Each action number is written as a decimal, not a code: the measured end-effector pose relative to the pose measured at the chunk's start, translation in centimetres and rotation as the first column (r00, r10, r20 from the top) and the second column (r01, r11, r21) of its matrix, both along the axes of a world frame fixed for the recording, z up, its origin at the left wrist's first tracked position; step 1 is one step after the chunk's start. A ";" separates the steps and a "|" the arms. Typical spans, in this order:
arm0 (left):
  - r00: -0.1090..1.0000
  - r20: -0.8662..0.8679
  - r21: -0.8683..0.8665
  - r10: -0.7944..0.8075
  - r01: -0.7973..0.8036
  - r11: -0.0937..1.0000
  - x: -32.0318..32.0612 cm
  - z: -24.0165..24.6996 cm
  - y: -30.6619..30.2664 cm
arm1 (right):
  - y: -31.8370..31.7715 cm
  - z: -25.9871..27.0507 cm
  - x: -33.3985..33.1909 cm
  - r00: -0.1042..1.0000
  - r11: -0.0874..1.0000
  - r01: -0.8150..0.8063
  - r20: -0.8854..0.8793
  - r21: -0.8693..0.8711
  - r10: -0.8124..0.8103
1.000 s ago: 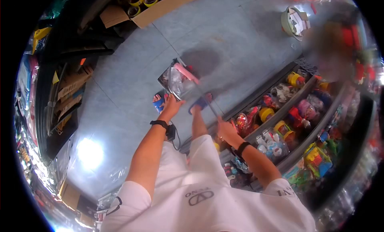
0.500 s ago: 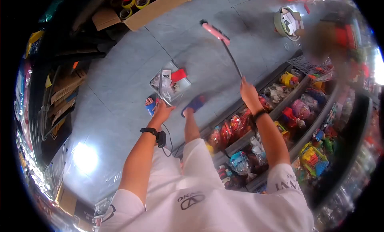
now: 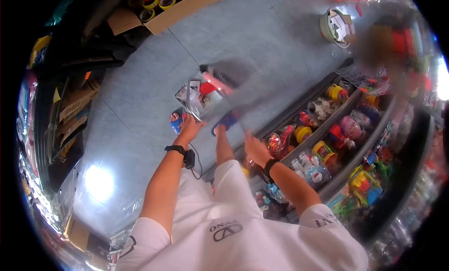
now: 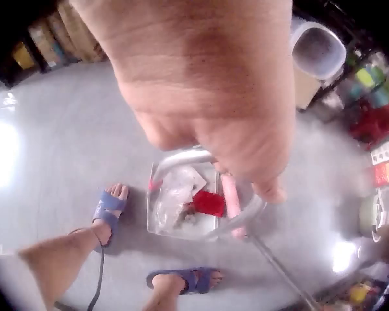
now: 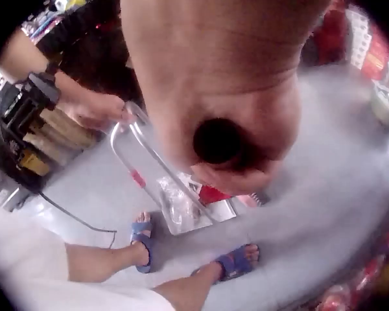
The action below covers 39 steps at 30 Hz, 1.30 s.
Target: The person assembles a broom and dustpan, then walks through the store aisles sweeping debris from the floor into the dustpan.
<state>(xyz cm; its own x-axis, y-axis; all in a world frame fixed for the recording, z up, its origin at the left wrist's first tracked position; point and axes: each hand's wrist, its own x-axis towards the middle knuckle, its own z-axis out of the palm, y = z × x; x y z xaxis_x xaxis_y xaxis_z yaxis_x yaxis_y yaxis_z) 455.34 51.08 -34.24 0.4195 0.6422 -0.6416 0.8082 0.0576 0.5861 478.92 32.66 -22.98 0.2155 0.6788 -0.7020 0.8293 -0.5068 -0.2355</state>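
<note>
In the head view my left hand (image 3: 189, 128) grips the metal loop handle (image 5: 149, 150) of a dustpan that stands on the floor before my feet. Clear plastic wrapping (image 4: 174, 194) and a red piece of litter (image 4: 209, 203) lie in the pale dustpan (image 4: 196, 228). My right hand (image 3: 257, 150) holds a long-handled broom, its fingers curled round the shaft; the dark handle end (image 5: 218, 140) shows in the right wrist view. The pink broom head (image 3: 217, 82), with dark bristles, is at the far right edge of the dustpan and is blurred.
Shelves with wrapped toys (image 3: 322, 154) run close along my right. A cardboard box (image 3: 184, 11) with tape rolls stands at the far left, above dark shelving. A bin (image 3: 334, 30) with paper stands at the far right. My feet in blue sandals (image 4: 110, 210) flank the dustpan.
The broom head was at the dustpan, swung out to the far right, and has come back to the dustpan's edge. My right hand has drawn back and left; the left hand stays put.
</note>
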 end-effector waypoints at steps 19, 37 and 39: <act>0.998 -0.055 -0.016 0.000 -0.001 1.000 -4.0 3.2 -0.2 | 5.2 2.3 4.9 0.953 0.966 0.253 0.159 0.057 -0.259; 0.997 -0.067 -0.037 -0.029 0.027 0.999 -5.3 5.5 1.0 | -0.5 10.6 -0.4 0.980 0.989 0.147 -0.137 -0.009 -0.147; 0.996 -0.086 -0.041 -0.019 0.015 0.999 -5.3 5.3 0.5 | 0.0 12.1 1.0 0.992 0.993 0.104 -0.067 -0.051 -0.107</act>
<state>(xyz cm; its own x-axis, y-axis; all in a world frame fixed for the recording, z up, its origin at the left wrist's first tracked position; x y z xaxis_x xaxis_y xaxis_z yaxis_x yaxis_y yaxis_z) 450.06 51.57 -28.91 0.3721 0.6082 -0.7012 0.8567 0.0656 0.5115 479.87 32.62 -10.86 0.2337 0.6209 -0.7482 0.7529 -0.6025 -0.2648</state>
